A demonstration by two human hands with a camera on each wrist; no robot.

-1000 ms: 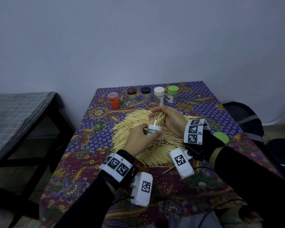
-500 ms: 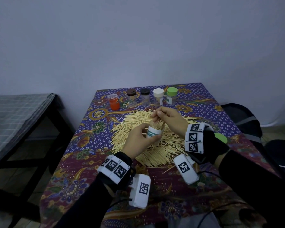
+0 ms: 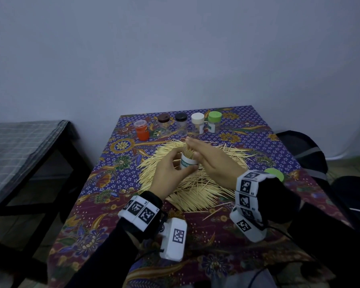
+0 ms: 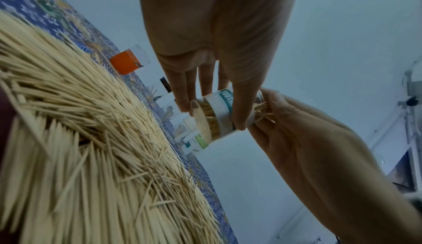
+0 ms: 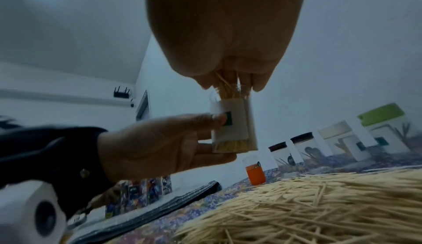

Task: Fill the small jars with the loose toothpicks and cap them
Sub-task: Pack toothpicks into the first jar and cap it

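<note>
Above the toothpick pile [image 3: 195, 183] on the table [image 3: 258, 125], the left hand [image 3: 166, 173] grips an uncapped jar [image 3: 188, 162], thumb and fingers curled round its label; the right hand [image 3: 214, 161] covers its mouth, fingers closed on a toothpick bundle [image 5: 228, 89] standing in it; five capped jars [image 3: 197, 125] stand behind.

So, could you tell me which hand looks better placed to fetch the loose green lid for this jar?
Right. The right hand is nearer the round green plastic lid, while the left hand grips the clear labelled jar.
</note>
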